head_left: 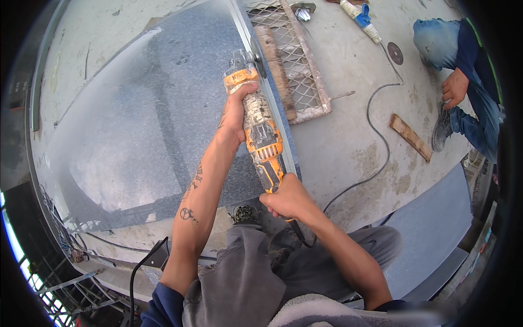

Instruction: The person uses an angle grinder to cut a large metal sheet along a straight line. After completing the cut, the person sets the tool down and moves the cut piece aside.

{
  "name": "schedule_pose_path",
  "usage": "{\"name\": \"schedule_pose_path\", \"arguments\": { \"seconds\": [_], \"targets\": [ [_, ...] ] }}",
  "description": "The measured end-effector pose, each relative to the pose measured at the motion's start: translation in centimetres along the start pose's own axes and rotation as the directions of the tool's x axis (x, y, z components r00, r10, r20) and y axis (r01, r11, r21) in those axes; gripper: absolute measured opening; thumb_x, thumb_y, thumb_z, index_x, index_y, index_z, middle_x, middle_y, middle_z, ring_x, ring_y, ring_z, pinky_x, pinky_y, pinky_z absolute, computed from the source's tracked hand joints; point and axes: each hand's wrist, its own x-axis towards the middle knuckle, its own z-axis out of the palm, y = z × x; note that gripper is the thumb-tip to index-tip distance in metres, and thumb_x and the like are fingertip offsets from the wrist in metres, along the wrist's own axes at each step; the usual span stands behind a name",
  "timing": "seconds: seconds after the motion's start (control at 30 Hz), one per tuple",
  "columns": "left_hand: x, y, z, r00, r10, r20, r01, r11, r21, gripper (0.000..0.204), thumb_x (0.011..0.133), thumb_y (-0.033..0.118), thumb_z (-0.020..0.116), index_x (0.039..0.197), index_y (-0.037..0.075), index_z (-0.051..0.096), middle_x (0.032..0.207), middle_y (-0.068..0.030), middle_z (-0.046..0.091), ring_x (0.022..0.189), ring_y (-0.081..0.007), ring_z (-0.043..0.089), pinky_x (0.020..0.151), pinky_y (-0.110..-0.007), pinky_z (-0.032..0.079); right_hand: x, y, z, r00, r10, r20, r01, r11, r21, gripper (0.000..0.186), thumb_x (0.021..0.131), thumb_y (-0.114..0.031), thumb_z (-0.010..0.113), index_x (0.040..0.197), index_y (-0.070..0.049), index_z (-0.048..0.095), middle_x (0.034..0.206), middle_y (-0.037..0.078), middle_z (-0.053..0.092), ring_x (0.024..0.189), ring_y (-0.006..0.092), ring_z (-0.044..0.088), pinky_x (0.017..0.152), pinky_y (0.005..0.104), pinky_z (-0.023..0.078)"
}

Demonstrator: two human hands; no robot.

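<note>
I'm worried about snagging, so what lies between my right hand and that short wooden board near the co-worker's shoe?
In the head view, a grey cable curves over the bare concrete between your right hand and the short wooden board.

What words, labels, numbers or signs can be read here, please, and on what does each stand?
Grinder, orange collar: short dark lettering; I won't copy printed text.
Left forearm: dark inked marks, likewise not copied.
Round disc on the floor: any print is too small to read.
</note>
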Motion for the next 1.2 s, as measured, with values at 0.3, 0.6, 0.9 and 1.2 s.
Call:
{"name": "schedule_pose_path", "arguments": {
  "seconds": [0.3, 0.6, 0.9, 1.2],
  "targets": [
    [3.8, 2.5, -0.3, 1.000, -0.005, 0.021, 0.004, 0.999, 0.032, 0.045, 0.087, 0.033, 0.062, 0.112, -0.004, 0.052, 0.079, -0.0142, 0.065, 0.061, -0.0211, 0.068, 0.053, -0.035, 0.061, 2.5, -2.6, -1.0, 0.999, -0.034, -0.006, 0.034, 0.999, 0.039, 0.015, 0.073, -0.008, 0.067, 0.067, 0.005, 0.062, 0.058, 0.012, 0.065, 0.049, 0.0181, 0.065, 0.048, 0.0311, 0.051],
    [0.1, -0.5, -0.3, 0.999, 0.018, 0.030, -0.018, 0.999, -0.027, 0.045, 0.088, 0.028, 0.060, 0.118, -0.003, 0.050, 0.083, -0.0147, 0.064, 0.064, -0.0215, 0.069, 0.055, -0.036, 0.062, -0.2, -0.2, 0.2, 1.000, 0.025, -0.014, -0.025, 0.999, -0.020, 0.014, 0.075, -0.005, 0.065, 0.067, 0.006, 0.061, 0.058, 0.010, 0.063, 0.046, 0.0161, 0.061, 0.046, 0.0305, 0.049],
    [2.9, 1.9, -0.4, 1.000, 0.013, 0.012, -0.013, 1.000, 0.014, 0.046, 0.087, 0.029, 0.061, 0.117, -0.004, 0.051, 0.082, -0.0137, 0.064, 0.062, -0.0221, 0.069, 0.054, -0.036, 0.062, 2.2, -2.2, -0.6, 0.999, -0.034, 0.001, 0.034, 0.998, 0.049, 0.014, 0.075, -0.006, 0.065, 0.069, 0.006, 0.061, 0.061, 0.011, 0.064, 0.048, 0.0163, 0.061, 0.046, 0.0309, 0.049],
    [0.9, 0.1, -0.3, 0.999, -0.040, 0.028, 0.040, 0.999, -0.001, 0.044, 0.087, 0.028, 0.062, 0.121, 0.002, 0.053, 0.092, -0.0113, 0.066, 0.072, -0.0199, 0.069, 0.060, -0.036, 0.062, 0.6, -0.4, 0.0, 1.000, -0.022, -0.017, 0.023, 0.999, 0.038, 0.015, 0.075, -0.006, 0.066, 0.067, 0.006, 0.060, 0.059, 0.011, 0.063, 0.046, 0.0168, 0.060, 0.045, 0.0306, 0.048]
  ]
}}
